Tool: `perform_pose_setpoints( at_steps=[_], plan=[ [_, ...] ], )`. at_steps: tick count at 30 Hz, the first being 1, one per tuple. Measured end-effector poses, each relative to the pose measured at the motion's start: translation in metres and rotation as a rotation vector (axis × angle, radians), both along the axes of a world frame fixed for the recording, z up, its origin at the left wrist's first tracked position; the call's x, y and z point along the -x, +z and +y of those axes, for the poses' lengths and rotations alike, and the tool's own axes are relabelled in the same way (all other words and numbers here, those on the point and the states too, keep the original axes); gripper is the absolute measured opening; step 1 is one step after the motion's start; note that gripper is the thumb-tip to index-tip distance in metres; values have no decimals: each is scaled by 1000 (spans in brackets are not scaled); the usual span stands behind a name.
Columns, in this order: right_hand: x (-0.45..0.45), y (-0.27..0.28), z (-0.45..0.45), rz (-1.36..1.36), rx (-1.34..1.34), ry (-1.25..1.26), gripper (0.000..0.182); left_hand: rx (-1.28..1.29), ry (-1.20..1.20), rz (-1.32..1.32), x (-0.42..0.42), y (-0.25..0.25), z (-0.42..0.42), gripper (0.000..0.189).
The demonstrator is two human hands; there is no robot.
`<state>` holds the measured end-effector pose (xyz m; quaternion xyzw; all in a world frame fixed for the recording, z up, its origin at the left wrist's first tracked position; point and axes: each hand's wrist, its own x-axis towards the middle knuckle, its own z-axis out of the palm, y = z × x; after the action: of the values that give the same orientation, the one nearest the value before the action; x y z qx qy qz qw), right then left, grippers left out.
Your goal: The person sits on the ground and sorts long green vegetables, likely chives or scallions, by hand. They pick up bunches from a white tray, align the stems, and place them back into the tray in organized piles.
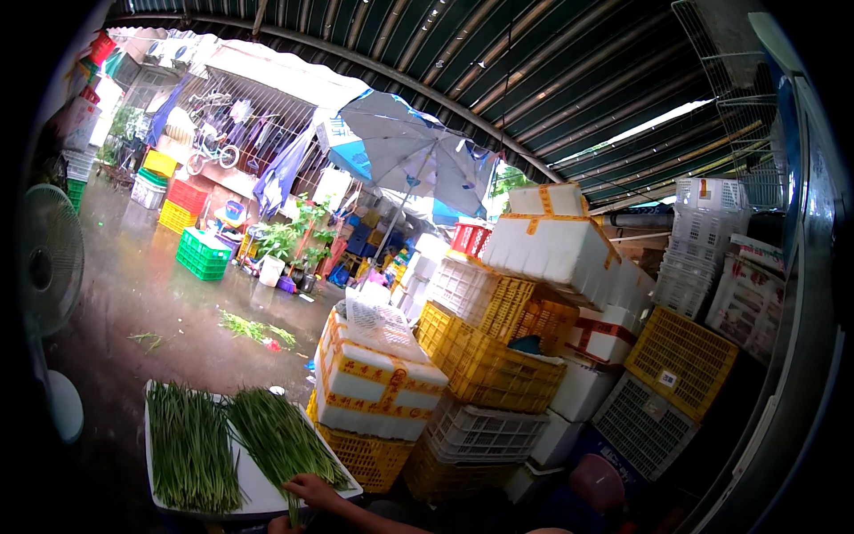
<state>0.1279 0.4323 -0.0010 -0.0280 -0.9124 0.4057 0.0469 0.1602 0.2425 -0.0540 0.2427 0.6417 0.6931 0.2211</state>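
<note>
Two heaps of long green stalks, which look like garlic chives, lie on a white tray-like tabletop (pixel 257 477). The left heap (pixel 190 450) covers one side, and the right heap (pixel 283 434) slants across the other. At the near edge, my right hand (pixel 315 492) has its fingers pinched on the upper part of a small bunch of stalks (pixel 293 512). Below it, my left hand (pixel 283 526) is around the lower part of this bunch, mostly cut off by the bottom of the picture.
To the right stand stacked foam boxes (pixel 380 387) with printed tape, yellow plastic crates (pixel 490 367) and a purplish basin (pixel 597 482). A fan (pixel 53 260) is at the left. Stray greens (pixel 243 326) lie on the wet floor (pixel 147 267). Beyond are a green crate (pixel 202 253) and a large umbrella (pixel 413 143).
</note>
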Motion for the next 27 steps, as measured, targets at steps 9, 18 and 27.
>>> perform_pose_setpoints(
  at_steps=[9,18,27],
  plan=[
    [5,-7,-6,-93,-157,-105,54,234,137,339,29,-77,26,21],
    [10,-28,8,-147,-47,-116,41,289,188,509,34,-91,28,28],
    [15,0,4,-82,43,-274,31,359,154,510,47,-79,32,28]
  ],
)
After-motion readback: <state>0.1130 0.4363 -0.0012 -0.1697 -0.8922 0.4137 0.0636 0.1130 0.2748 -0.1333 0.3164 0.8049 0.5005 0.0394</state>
